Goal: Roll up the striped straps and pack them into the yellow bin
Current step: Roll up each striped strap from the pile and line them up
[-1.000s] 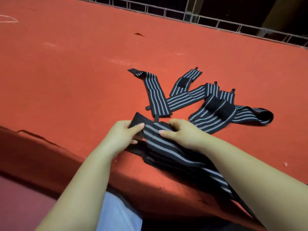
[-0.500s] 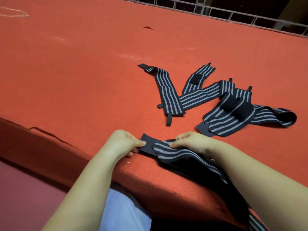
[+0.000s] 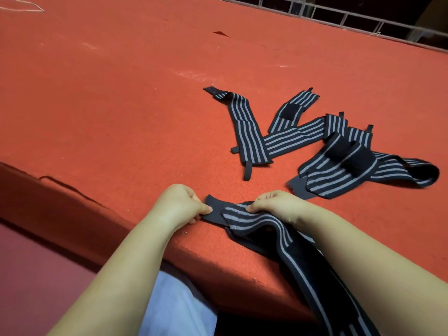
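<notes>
Both hands worked at the near edge of the red surface (image 3: 121, 93), at about 6 o'clock in the view. The left hand (image 3: 180, 204) pinched the plain black end tab of a striped strap (image 3: 257, 220), its fingers (image 3: 202, 209) closed on the tab's left edge. The right hand (image 3: 278, 206) lay just beside it at 3 o'clock, fingers curled shut on the strap's striped part where the fabric bunched up. From there the strap trailed over the surface's edge toward 5 o'clock and hung down beneath the right forearm. Farther back, at roughly 1 o'clock from the hands, the other striped straps (image 3: 252, 134) lay unrolled in a loose overlapping heap on the surface, apart from the held one. A white railing (image 3: 339, 15) ran along the far edge at 1 o'clock.
</notes>
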